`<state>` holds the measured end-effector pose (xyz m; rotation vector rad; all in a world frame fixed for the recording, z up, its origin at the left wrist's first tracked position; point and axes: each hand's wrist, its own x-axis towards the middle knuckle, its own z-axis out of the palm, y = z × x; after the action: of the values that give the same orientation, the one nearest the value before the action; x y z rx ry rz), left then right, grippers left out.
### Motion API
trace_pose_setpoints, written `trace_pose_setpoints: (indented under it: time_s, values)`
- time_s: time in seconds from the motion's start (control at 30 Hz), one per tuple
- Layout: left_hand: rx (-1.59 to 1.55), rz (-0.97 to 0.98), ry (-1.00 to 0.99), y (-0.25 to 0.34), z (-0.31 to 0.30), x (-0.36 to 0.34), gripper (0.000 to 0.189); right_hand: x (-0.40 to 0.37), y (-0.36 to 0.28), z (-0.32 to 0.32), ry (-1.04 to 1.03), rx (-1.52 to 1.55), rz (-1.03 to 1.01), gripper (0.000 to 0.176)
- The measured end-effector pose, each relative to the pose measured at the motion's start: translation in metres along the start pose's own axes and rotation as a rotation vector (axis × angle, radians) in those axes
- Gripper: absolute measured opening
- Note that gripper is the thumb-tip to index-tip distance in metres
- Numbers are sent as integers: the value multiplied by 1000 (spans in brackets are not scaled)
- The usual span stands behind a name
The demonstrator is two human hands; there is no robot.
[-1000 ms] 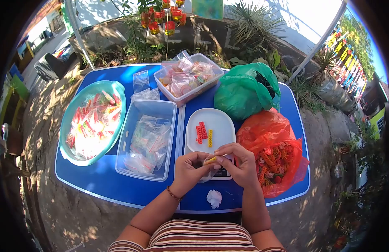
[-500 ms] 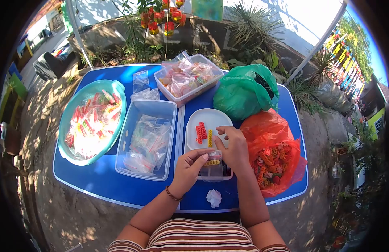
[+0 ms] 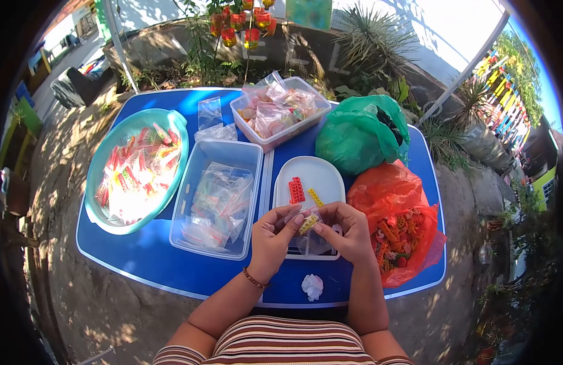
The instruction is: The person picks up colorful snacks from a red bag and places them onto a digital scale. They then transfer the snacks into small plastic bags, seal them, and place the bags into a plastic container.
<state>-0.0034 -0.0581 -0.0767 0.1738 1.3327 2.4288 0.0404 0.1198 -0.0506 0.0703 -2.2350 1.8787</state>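
Note:
In front of my chest I hold a small clear zip bag [image 3: 313,246] with both hands. My left hand [image 3: 270,239] pinches its top edge on the left, and my right hand [image 3: 351,233] grips the right side. A yellow ridged snack piece [image 3: 308,224] shows at the bag's mouth between my fingertips. Just beyond my hands is a white square plate [image 3: 326,173]. On it lie red ridged pieces [image 3: 296,190] and a second yellow piece [image 3: 315,197]. My hands hide the plate's near part.
A clear tub [image 3: 173,234] of small bags and a teal basin [image 3: 93,213] of filled bags stand left. Behind is another tub [image 3: 274,143] of packets. On the right are a green bag [image 3: 345,137] and a red bag [image 3: 385,194] of snacks. Crumpled white tissue [image 3: 312,287] lies in front.
My right hand has come down from above the plate to the bag, and its fingers have closed on it. The yellow piece on the plate now lies slanted.

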Motion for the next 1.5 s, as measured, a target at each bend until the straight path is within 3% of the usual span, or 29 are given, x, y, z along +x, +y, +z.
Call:
trace_pose_setpoints:
  time_s: [0.17, 0.4, 0.5, 0.87, 1.0, 1.1, 1.17, 1.3, 1.37, 1.43, 1.5]
  values:
    - [129, 127, -17, -5, -7, 1, 25, 0, 2, 10, 41, 191, 16, 13]
    - [21, 86, -27, -9, -8, 4, 22, -4, 14, 9, 46, 368, 18, 6]
    - [34, 145, -46, -6, 3, 1, 21, -2, 16, 14, 125, 308, -170, 6]
    - [126, 225, -42, -16, -4, 3, 22, -9, 17, 17, 67, 230, -113, 5]
    - [164, 167, -113, -8, -4, 0, 23, -12, 22, 15, 20, 82, -97, 6]
    - [214, 207, -109, -7, -4, -1, 22, -8, 19, 21, 141, 171, -212, 7]
    - [174, 267, -85, -9, -5, 3, 22, 1, 10, 13, 252, -103, -229, 8]
    - [-166, -63, -109, 1, -8, 5, 21, 24, 2, -3, 237, -855, -280, 15]
    - [-260, -187, -130, 4, -8, 7, 24, 27, -1, 2, 184, -988, -204, 17]
    - [-180, -165, -129, 5, -5, 5, 25, 29, 0, 5, 128, -1115, -219, 14]
    - [-69, -98, -107, 2, -5, 5, 26, 29, 7, 7, 141, -1051, -197, 14]
